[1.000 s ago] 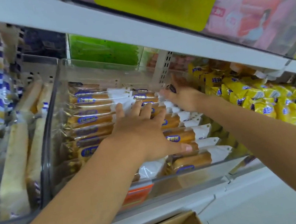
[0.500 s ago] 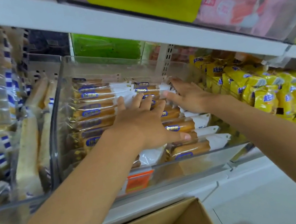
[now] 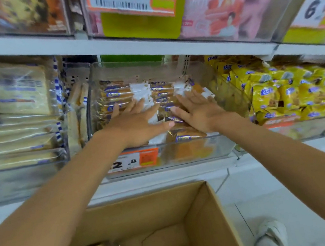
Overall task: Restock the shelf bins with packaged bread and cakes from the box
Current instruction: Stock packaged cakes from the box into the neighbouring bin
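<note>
Head view, clear bin (image 3: 194, 152), price tag (image 3: 133, 160) "2.8"

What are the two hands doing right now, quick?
Left hand: open, flat, pressing on the wrapped cakes.
Right hand: open, flat on the same cakes, holding nothing.

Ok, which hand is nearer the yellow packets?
Right. The right hand lies flat on the wrapped cakes, just left of the yellow packets; the left hand presses the same cakes farther left.
</note>
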A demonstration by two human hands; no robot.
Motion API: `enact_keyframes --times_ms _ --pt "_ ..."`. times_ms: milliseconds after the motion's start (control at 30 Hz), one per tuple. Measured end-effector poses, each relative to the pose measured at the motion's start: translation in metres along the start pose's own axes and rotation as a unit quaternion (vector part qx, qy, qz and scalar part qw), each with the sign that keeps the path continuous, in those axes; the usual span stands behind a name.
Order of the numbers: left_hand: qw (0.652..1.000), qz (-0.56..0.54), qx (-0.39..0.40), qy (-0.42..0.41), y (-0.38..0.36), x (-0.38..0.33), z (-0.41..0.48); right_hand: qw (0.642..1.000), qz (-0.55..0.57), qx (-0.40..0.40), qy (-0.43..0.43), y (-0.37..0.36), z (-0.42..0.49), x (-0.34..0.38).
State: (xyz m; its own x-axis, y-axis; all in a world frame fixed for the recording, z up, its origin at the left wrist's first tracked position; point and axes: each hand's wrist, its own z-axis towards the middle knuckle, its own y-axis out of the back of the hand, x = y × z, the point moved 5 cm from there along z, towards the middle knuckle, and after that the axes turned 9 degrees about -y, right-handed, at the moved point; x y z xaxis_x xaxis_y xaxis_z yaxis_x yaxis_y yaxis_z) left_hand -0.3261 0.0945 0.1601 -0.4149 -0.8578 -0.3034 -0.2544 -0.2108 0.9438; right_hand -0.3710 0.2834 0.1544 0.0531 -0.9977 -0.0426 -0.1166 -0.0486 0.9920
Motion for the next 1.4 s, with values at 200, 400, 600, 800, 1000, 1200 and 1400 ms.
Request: enact_keyframes --times_ms 200,400,600,800,1000,1200,1400 --pt "0.992 -0.029 -0.12 0.0 0.015 -0.009 -0.02 0.996 0.022 -0.077 0.029 0.022 -0.016 0.004" --pt "0.969 -0.034 -0.244 0.029 0.004 -0.041 -0.092 0.912 0.2 -0.322 0.157 0.015 -0.125 0.051" --pt "0.968 -0.153 -0.113 0.166 -0.119 0.012 -0.166 0.962 0.247 0.036 0.113 -0.155 -0.179 0.071" --pt "0.903 -0.286 -0.056 0.314 -0.252 0.082 -0.227 0.889 0.298 0.339 -0.072 -0.335 -0.205 0.052" --pt "0.83 -0.426 -0.025 0.358 -0.324 0.083 -0.242 0.875 0.257 0.369 -0.182 -0.427 -0.222 0.046" --pt "0.8 -0.471 0.031 0.371 -0.349 0.077 -0.247 0.872 0.325 0.348 -0.112 -0.401 -0.214 0.069" --pt "0.725 -0.588 0.01 0.359 -0.332 0.059 -0.228 0.752 0.544 0.354 -0.114 -0.327 -0.19 0.093"
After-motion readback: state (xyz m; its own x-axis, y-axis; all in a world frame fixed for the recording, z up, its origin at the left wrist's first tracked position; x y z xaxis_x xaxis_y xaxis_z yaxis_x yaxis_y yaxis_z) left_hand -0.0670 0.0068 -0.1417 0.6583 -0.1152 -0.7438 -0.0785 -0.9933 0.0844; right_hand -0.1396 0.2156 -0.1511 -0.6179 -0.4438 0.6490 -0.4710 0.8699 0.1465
